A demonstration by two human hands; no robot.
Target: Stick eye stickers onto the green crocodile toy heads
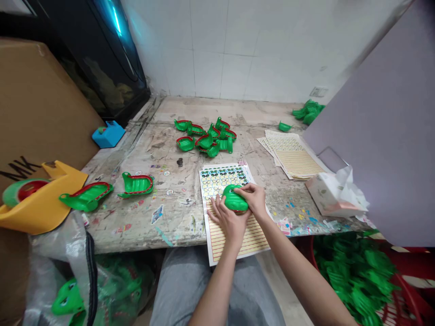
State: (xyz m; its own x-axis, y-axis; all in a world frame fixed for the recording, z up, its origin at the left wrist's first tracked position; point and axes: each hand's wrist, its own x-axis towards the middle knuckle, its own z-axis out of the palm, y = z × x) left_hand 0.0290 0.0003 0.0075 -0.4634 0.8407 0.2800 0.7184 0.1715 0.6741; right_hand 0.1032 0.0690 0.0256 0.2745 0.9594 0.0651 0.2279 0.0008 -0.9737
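Note:
A green plastic toy crocodile head piece is held over a sticker sheet. My left hand is closed round its left and near sides, the fingers resting against the sheet. From the right, my right hand pinches at the piece's upper surface, where a small pale eye sticker shows at the fingertips. The sheet has rows of printed eyes at its far end and red wavy strips on its near part. It overhangs the table edge above my lap.
Several green jaw pieces with red trim lie mid-table, with two more at left. Further sticker sheets and a tissue box are at right. Yellow and blue tape dispensers stand left. A red basket holds green parts below.

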